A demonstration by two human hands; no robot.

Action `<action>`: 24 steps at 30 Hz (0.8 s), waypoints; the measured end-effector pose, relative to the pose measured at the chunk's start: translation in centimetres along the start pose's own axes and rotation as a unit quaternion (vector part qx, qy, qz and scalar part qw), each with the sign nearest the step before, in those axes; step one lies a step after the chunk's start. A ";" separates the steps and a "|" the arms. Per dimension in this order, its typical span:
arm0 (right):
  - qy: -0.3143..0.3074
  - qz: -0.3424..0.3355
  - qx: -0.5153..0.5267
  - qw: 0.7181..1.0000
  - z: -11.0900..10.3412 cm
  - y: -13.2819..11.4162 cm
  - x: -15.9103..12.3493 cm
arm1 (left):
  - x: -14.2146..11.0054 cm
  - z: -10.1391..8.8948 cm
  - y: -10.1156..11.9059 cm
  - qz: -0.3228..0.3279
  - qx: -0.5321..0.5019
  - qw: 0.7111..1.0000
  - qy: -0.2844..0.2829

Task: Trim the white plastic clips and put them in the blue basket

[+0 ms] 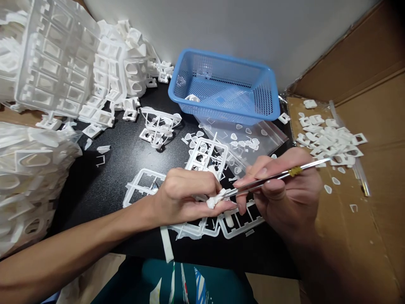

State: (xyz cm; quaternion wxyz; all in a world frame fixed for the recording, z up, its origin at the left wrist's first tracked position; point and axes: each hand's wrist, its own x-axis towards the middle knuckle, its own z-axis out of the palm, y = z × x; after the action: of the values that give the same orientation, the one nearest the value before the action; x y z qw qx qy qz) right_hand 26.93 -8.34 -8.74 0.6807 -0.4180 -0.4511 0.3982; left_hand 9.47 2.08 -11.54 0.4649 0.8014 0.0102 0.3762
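Observation:
Between the thumb and fingers of my left hand point(186, 196) is a small white plastic part point(215, 199), partly covered by the fingers. My right hand point(281, 190) is closed around a pair of metal tweezers point(278, 177) with a yellow band. The tweezers' tips meet the white part, and whether they pinch a piece of it I cannot tell. Under both hands lie white plastic frames point(207, 147) with rectangular openings. Small rounded white pieces point(234, 136) are scattered just beyond the hands.
A blue perforated basket point(223, 114) stands at the back with a white piece inside. Stacked white part sheets point(57, 59) and a filled clear bag point(28, 181) crowd the left. On the cardboard point(344, 240) at right is a pile of white parts point(332, 139).

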 end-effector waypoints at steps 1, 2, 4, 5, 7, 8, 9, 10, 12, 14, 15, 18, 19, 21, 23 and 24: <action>-0.001 0.001 0.002 1.000 0.0 0.0 0.0 | 0.0 0.0 0.0 -0.001 0.001 1.000 -0.001; -0.001 -0.001 0.004 1.000 0.0 0.0 0.0 | 0.0 0.0 0.0 -0.002 0.001 1.000 -0.001; -0.001 -0.007 0.006 1.000 0.0 0.1 0.0 | 0.0 -0.1 0.0 -0.002 0.002 1.000 -0.005; -0.001 -0.006 0.006 1.000 0.0 0.1 0.0 | 0.0 -0.1 -0.1 -0.002 0.002 1.000 -0.006; -0.002 0.000 0.004 1.000 0.0 0.1 -0.1 | 0.0 -0.1 -0.1 0.002 0.003 1.000 -0.010; -0.002 0.000 0.001 1.000 0.0 0.1 -0.1 | 0.0 -0.1 -0.2 0.003 0.004 1.000 -0.013; 0.000 0.000 -0.003 1.000 0.0 0.1 -0.1 | 0.0 -0.1 -0.2 0.004 0.006 1.000 -0.015; 0.001 -0.002 -0.007 1.000 0.0 0.1 -0.1 | 0.0 -0.1 -0.2 0.005 0.007 1.000 -0.017; 0.002 -0.003 -0.012 1.000 0.0 0.1 -0.1 | 0.0 -0.1 -0.3 0.008 0.007 1.000 -0.022; 0.001 0.010 0.000 1.000 -0.1 0.2 -0.1 | 0.0 -0.1 -0.3 0.010 0.007 1.000 -0.026; 0.000 0.021 0.013 1.000 -0.2 0.2 -0.1 | 0.0 -0.1 -0.4 0.010 0.008 1.000 -0.027; 0.008 0.065 0.059 0.996 -0.4 0.1 0.1 | 0.0 -0.1 -0.5 0.002 0.026 1.000 -0.017; 0.016 0.070 0.066 0.995 -0.5 0.0 0.2 | 0.1 0.0 -0.5 0.001 0.032 0.999 -0.009; 0.034 0.063 0.057 0.996 -0.7 -0.2 0.4 | 0.1 0.0 -0.5 0.002 0.039 0.999 0.004; 0.038 0.042 0.034 0.998 -0.7 -0.3 0.5 | 0.1 0.0 -0.5 0.001 0.037 0.999 0.005; 0.033 0.036 0.024 0.999 -0.6 -0.3 0.5 | 0.1 -0.1 -0.5 0.000 0.034 0.999 0.002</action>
State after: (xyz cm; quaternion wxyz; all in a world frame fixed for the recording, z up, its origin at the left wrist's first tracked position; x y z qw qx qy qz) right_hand 27.69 -8.15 -8.44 0.6902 -0.4305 -0.4037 0.4187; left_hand 9.65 2.42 -11.84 0.4373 0.8161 0.0235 0.3771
